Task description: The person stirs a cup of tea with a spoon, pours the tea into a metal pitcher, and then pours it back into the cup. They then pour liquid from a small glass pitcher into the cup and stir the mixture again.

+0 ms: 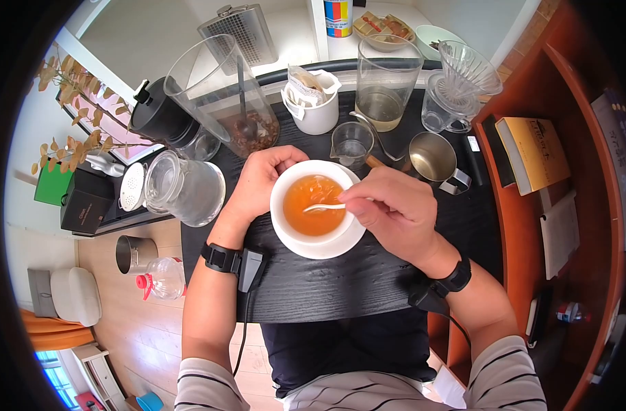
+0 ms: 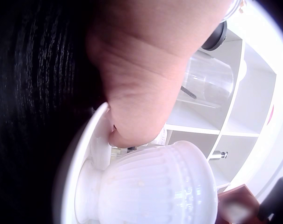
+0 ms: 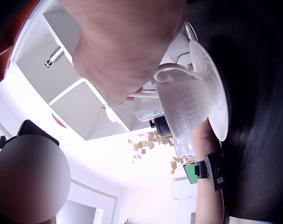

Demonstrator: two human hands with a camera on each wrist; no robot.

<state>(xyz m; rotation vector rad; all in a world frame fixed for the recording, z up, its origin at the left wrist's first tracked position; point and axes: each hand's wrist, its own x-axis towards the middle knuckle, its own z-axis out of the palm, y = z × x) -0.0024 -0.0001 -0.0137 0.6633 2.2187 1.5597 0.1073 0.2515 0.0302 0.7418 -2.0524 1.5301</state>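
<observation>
A white cup point(image 1: 278, 205) of amber liquid point(image 1: 303, 194) stands on a white saucer point(image 1: 327, 253) near the middle of the black table. My left hand point(image 1: 259, 179) is on the left, its fingers curled at the saucer's rim; the left wrist view shows it beside the ribbed cup point(image 2: 155, 186), over the saucer edge point(image 2: 78, 163). Between thumb and fingers my right hand point(image 1: 398, 209) pinches a white spoon point(image 1: 327, 206), whose bowl end dips into the liquid. In the right wrist view the cup's handle point(image 3: 171, 67) is on the right hand's side.
Behind the cup stand a small glass pitcher point(image 1: 352, 145), a metal cup point(image 1: 433, 159), a white mug point(image 1: 318, 116) and tall glass vessels point(image 1: 388, 75). Left are a lidded glass jar point(image 1: 184, 188) and a black grinder point(image 1: 164, 113). A reddish-brown bookshelf point(image 1: 525, 226) borders the right.
</observation>
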